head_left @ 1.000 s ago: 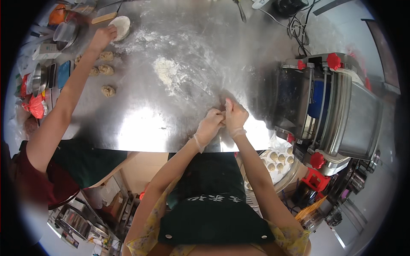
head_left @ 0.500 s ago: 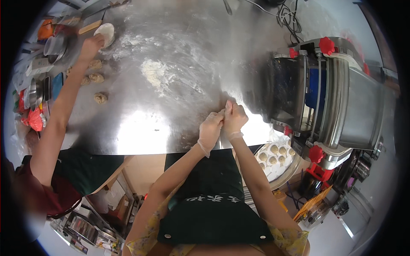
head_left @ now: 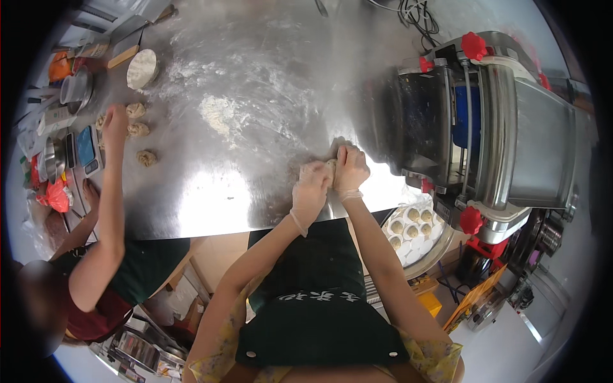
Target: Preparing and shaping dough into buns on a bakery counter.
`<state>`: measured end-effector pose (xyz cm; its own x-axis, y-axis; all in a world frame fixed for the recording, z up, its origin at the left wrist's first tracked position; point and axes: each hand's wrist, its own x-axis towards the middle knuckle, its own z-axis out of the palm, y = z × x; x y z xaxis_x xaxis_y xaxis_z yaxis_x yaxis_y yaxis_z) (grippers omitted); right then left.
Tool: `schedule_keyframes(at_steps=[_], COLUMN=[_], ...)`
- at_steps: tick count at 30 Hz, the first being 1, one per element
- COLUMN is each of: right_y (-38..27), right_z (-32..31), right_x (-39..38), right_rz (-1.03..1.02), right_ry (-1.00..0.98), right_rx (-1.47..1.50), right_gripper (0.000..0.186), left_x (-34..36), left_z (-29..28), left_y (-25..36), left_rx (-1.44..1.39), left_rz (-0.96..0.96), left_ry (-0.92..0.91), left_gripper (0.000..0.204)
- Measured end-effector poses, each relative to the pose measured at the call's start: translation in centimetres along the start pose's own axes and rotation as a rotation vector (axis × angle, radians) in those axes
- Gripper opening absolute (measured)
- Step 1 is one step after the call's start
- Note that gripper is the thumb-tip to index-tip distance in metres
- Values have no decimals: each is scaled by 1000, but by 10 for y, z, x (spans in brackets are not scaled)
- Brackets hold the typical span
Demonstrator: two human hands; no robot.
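Near the front edge of the steel table (head_left: 268, 150), my two hands meet in thin clear gloves. Between them shows a small pale lump of dough (head_left: 331, 165), mostly covered by the fingers. My left hand (head_left: 311, 188) has its fingers curled against the lump's left side. My right hand (head_left: 351, 169) is bent closed around the other side, knuckles up. At my right, below the table edge, a round tray (head_left: 440, 249) carries several small dough balls (head_left: 412, 230) on white paper liners.
A roller machine (head_left: 504, 134) with red knobs stands on the right. Loose flour (head_left: 220, 115) dusts the table. On the left, a co-worker's hand (head_left: 115, 121) is over dough lumps (head_left: 137, 129), near a scale (head_left: 87, 147) and a round white floury thing (head_left: 143, 69).
My hands remain together at the table edge; the lump shows more between them. The co-worker's hand has left the round white thing and come nearer, to the dough lumps. The view has shifted slightly.
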<state>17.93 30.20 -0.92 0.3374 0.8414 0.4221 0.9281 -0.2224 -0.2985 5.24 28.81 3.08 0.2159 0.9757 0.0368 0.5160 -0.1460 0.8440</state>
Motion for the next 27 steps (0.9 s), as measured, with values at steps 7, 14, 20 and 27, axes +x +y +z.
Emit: schedule_keyframes(at_steps=[7,14,20,27], right_y=[-18,6,-4,-23], right_z=[-23,-10,-34,-21], right_x=[-12,-17,-7,-26], right_rz=[287,408,645,127], right_ry=[-316,-197,-325,-9], right_rx=[32,345,529,121], right_gripper=[17,27,26,20], left_x=[-21,22,23,-31], left_z=[0,-6,-14,-14], left_y=[-19,0,10,-42], left_rx=[143,-12,212,269], left_rz=[281,141,111,445], left_ry=[-236,-163,-649,-415], left_gripper=[23,20,25,32])
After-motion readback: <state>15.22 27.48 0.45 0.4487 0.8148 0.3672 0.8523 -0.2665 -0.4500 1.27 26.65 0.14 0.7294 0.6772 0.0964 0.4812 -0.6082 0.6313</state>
